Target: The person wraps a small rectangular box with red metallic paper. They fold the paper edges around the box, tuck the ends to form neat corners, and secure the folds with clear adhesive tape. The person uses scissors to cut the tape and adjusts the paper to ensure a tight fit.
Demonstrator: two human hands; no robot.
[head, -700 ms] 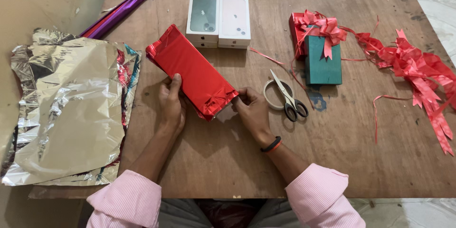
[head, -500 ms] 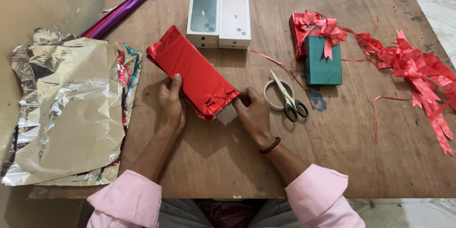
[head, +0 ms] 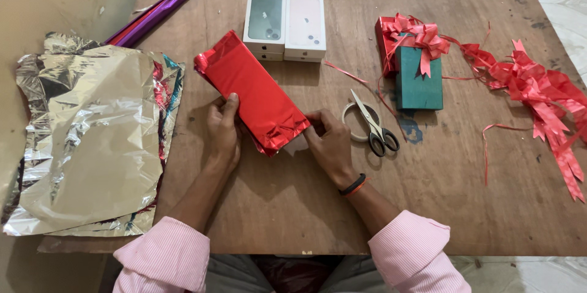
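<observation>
A long box wrapped in shiny red foil (head: pixel 254 94) lies slanted on the brown wooden table (head: pixel 428 195). My left hand (head: pixel 222 131) holds its left long side, thumb pressed on the foil. At the box's near end, my right hand (head: pixel 329 140) pinches the crumpled foil flap with its fingertips. A bit of white shows under that end.
Crumpled silver foil sheets (head: pixel 88 140) lie left. Two phone boxes (head: pixel 285 23) stand behind the red box. Scissors (head: pixel 374 125) rest on a tape roll (head: pixel 351 123) right of my hand. Farther right are a green box with a red bow (head: pixel 417 73), red ribbon (head: pixel 538 94), and a purple roll (head: pixel 168 3).
The red box has turned slightly more upright and my left thumb has slid up onto it. My right fingers stay at the near flap, shifted only a little.
</observation>
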